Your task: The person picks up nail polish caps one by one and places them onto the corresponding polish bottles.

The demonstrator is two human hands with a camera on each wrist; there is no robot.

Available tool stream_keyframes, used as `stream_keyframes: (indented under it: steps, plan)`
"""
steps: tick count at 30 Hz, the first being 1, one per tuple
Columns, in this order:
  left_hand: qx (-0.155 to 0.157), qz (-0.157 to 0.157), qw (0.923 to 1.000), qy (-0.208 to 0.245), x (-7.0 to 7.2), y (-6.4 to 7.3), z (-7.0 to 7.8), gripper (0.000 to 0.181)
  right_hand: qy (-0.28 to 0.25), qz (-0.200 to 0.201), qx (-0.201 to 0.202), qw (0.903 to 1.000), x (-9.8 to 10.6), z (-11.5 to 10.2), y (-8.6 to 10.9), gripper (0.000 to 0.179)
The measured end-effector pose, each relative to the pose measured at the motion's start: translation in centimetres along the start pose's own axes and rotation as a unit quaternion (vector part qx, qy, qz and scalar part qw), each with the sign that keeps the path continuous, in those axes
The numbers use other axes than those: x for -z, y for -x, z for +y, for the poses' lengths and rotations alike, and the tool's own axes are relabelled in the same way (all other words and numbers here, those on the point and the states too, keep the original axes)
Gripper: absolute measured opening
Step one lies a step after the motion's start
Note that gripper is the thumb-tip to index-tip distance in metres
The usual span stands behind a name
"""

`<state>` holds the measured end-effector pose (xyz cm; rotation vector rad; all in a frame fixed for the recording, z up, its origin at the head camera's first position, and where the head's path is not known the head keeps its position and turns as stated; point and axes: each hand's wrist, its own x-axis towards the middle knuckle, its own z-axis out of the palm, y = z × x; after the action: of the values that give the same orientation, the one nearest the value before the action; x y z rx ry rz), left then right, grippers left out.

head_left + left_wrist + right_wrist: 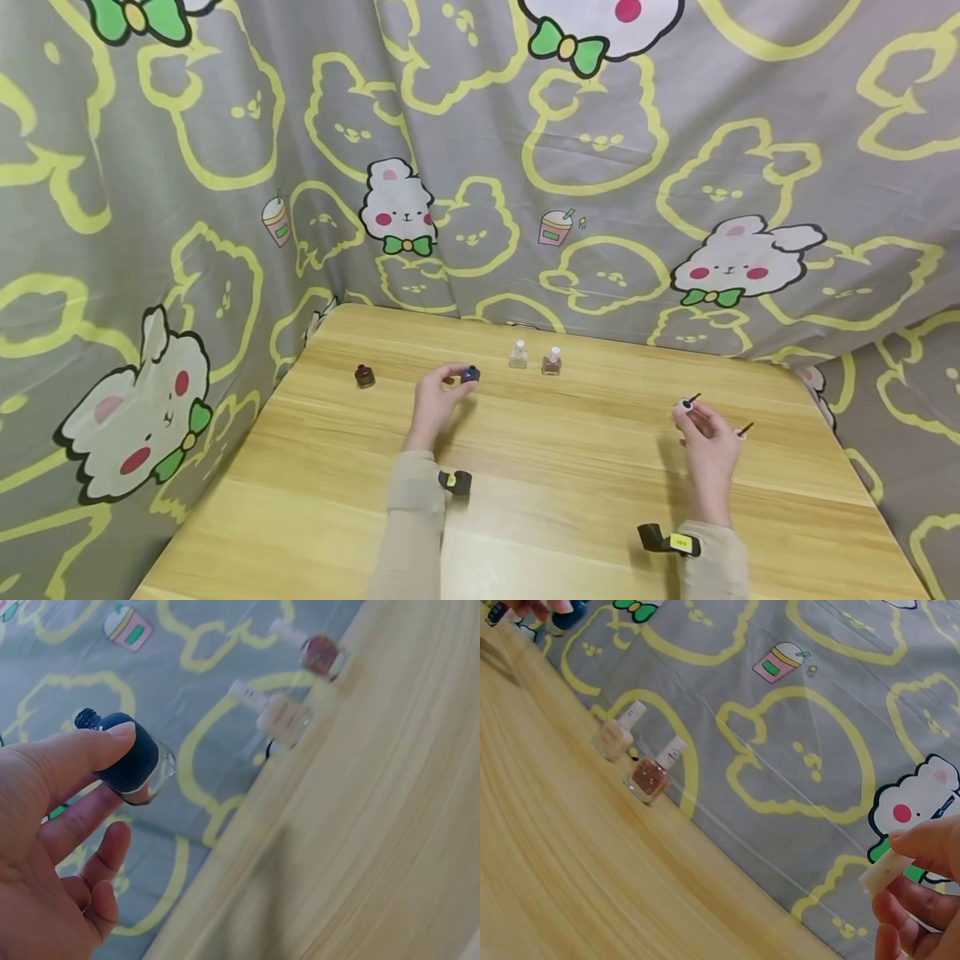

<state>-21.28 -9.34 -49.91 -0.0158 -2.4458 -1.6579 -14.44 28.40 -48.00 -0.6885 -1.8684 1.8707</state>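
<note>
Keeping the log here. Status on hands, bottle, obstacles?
Left hand holding open blue bottle. Right hand holding white brush caps. Two capped bottles farther back, seemingly not in the way.

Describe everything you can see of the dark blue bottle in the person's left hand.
The small bottle has a dark blue body, a clear, glass-like base and a dark, threaded neck with no cap on it. It is held roughly upright, neck up, apparently off the table. The left hand pinches it, the thumb across one side. In the head view it is between a dark brown bottle and a pale, white-capped one.
</note>
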Motion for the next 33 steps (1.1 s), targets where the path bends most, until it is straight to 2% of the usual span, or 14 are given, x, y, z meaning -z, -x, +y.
stream_keyframes:
  steps: [4,11,14,20,25,28,33]
  plan:
    - [-0.004,-0.004,0.9999,0.016,-1.1,0.3,0.2,0.029,0.027,-0.014,0.012,0.9995,-0.5,-0.1,0.1,0.021]
    - [0.000,-0.012,0.9987,0.049,-2.8,1.1,-0.2,0.030,0.020,-0.023,0.029,0.9991,-2.1,-0.2,0.6,0.020]
    - [-0.003,-0.018,0.9980,0.061,-3.5,1.4,-0.1,0.030,0.037,-0.029,0.035,0.9983,-2.7,-0.3,0.9,0.026]
    - [-0.020,-0.033,0.9976,0.057,-5.0,1.5,0.4,0.031,0.068,-0.050,0.048,0.9952,-3.6,-0.4,1.2,0.031]
    - [-0.029,-0.047,0.9971,0.053,-6.0,1.7,0.8,0.031,0.072,-0.072,0.058,0.9931,-4.4,-0.4,1.7,0.033]
    - [-0.036,-0.057,0.9967,0.046,-6.5,1.9,1.1,0.032,0.091,-0.079,0.081,0.9894,-4.7,-0.4,2.0,0.032]
    - [-0.057,-0.065,0.9957,0.033,-7.3,2.1,1.2,0.031,0.131,-0.089,0.159,0.9745,-5.1,-0.2,2.4,0.025]
